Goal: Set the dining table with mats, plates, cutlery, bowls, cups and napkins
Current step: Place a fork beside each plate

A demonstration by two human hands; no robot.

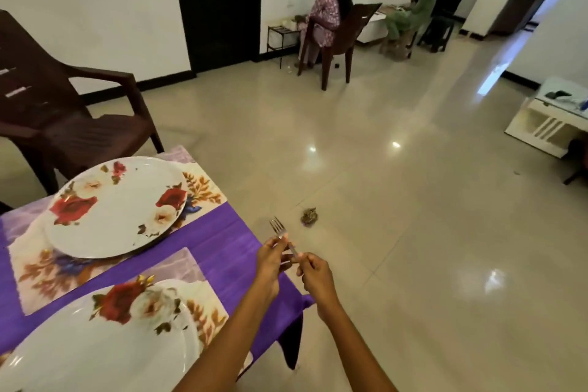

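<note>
The slim silver metal fork (284,238) sits pinched between both your hands, tines up, just past the purple-clothed table (222,245) edge. Your left hand (273,259) grips its neck; your right hand (315,274) pinches the handle, forearms reaching forward.

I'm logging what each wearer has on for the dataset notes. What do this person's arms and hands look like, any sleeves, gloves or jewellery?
Both forearms are bare up to the frame's lower edge: no sleeves show. The left hand and right hand wear no gloves, and no rings, bangles or watch can be made out on the fingers or wrists. Anything worn higher up the arms is out of view.
</note>
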